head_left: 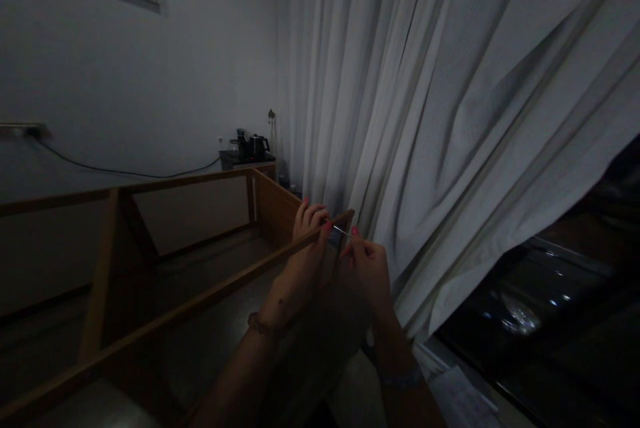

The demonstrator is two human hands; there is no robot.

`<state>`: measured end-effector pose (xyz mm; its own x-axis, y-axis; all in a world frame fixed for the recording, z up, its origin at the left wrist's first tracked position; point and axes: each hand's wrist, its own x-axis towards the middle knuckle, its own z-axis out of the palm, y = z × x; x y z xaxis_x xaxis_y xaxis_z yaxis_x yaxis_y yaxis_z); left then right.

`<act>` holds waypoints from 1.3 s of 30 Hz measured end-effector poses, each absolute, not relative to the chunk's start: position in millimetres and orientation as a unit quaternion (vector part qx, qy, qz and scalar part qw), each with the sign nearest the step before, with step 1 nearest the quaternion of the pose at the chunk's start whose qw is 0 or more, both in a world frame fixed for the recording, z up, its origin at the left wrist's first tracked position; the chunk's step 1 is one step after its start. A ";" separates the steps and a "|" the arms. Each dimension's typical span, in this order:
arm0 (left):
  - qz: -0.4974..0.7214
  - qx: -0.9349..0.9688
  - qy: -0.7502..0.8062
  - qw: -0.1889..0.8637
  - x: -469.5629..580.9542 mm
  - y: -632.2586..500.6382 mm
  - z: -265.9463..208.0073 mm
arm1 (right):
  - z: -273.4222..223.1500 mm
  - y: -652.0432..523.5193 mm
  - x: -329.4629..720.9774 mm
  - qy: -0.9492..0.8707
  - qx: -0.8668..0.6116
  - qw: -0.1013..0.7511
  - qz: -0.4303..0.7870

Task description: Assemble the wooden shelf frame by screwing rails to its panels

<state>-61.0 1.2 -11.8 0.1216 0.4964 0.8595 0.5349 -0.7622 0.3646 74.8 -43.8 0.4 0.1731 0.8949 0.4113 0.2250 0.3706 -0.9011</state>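
Forearms (239,369) angle forward, left hand (303,265) clasping a wooden rail (240,276), right hand (370,271) pinching a thin metal rod (342,231).

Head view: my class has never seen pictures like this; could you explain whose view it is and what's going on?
There is no machine: a camera worn on a person's head looks down at their bare hands. The left hand is against a wooden frame, near its corner. The right hand holds a thin metal tool, too small to identify. Behind, a small cabinet bears a black kettle; a white curtain hangs beside.
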 end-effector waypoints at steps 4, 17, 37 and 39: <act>-0.561 -0.749 -0.352 0.012 -61.2 2.1 -11.8 | -4.2 -37.4 76.7 -0.599 -0.471 0.602 0.238; -0.551 -0.740 -0.385 -0.012 -61.8 -0.1 -10.3 | -14.0 -31.4 102.5 -0.779 -0.304 0.544 -0.073; -0.555 -0.731 -0.398 -0.009 -58.3 -0.9 -9.8 | -24.1 -12.6 107.3 -0.763 -0.280 0.565 -0.142; -0.556 -0.728 -0.401 -0.014 -58.3 1.1 -11.3 | -24.9 -14.3 100.8 -0.744 -0.299 0.587 -0.114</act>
<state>-58.3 1.1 -11.3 0.0603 0.5992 0.7983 0.5674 -0.6786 0.4665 100.8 -14.3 -24.9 -0.1334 0.3106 0.9411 0.5780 0.7958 -0.1807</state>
